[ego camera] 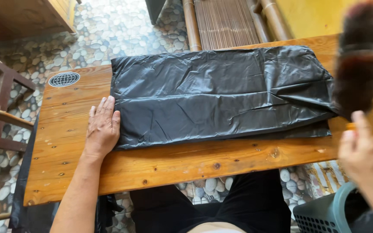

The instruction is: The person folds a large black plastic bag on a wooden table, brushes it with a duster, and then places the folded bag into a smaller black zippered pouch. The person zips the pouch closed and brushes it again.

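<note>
A black plastic bag (221, 95) lies flat and folded across a wooden table (165, 164). My left hand (103, 127) rests flat on the wood, fingers together, touching the bag's left edge. My right hand (365, 157) is raised at the right, blurred, gripping the handle of a dark feather duster (359, 60) whose fluffy head stands over the bag's right end.
A round dark sticker (64, 79) sits at the table's far left corner. A grey-blue plastic basket (324, 215) stands at the lower right. A wooden chair (1, 112) is at the left, bamboo furniture (225, 21) behind the table, on a pebble-pattern floor (117, 30).
</note>
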